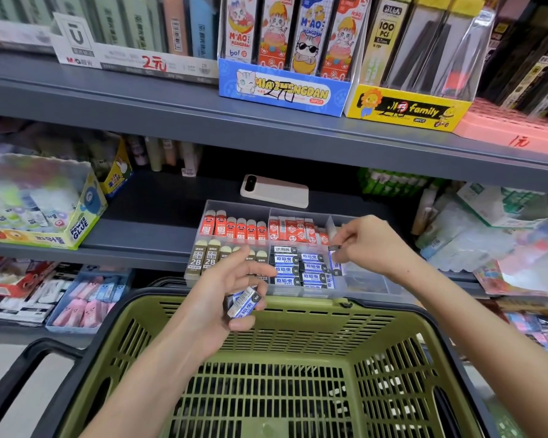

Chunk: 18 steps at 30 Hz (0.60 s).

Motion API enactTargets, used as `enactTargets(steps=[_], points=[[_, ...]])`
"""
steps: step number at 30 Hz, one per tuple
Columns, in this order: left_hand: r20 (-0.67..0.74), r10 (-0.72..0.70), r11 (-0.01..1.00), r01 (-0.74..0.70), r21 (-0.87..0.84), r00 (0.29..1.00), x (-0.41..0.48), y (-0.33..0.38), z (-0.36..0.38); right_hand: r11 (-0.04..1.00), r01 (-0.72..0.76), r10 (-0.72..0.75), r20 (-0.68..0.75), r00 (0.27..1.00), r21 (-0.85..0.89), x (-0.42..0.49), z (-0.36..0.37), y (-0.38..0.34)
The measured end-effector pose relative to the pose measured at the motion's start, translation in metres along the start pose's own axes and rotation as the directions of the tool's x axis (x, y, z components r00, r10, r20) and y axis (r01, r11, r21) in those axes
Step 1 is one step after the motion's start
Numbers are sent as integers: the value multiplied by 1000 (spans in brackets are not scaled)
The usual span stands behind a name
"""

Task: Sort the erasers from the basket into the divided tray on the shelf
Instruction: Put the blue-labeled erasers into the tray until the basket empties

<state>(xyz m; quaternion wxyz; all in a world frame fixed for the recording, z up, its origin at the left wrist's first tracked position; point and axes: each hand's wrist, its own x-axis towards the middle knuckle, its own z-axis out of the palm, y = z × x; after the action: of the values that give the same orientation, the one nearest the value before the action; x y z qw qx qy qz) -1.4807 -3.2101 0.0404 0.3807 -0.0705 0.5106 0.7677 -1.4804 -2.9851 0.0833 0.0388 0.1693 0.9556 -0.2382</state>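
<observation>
A clear divided tray sits on the middle shelf, with red erasers at the back, brown 2B erasers front left and blue-and-black erasers front middle. My right hand pinches one blue-and-black eraser upright over the right end of that blue row. My left hand grips a few blue-and-black erasers just above the far rim of the green basket. No erasers show on the basket's floor.
A white phone lies on the shelf behind the tray. A glue box stands to the left, packaged goods to the right. The upper shelf edge hangs above the tray. A black handle runs along the basket's left.
</observation>
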Motion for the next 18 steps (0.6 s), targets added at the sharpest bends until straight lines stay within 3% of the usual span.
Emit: enactTargets(steps=[3,7,11,14,18], points=[[-4,4,1000,-4,11,1000,0,1,3,997,75,-75,-30,997,-1,-4,6,4],[-3,4,1000,-4,17,1000,1,1,4,971,186,-190,-11,982,-153,-11,12,8],[-4,3,1000,-3,25,1000,2,0,3,947,210,-211,22,977,-243,-13,16,8],[2,-5,1000,5,10,1000,2,1,3,796,316,-342,46,938,-517,-14,18,11],[8,-28,992,28,-120,1000,0,4,6,619,369,-408,118,905,-693,-12,16,12]])
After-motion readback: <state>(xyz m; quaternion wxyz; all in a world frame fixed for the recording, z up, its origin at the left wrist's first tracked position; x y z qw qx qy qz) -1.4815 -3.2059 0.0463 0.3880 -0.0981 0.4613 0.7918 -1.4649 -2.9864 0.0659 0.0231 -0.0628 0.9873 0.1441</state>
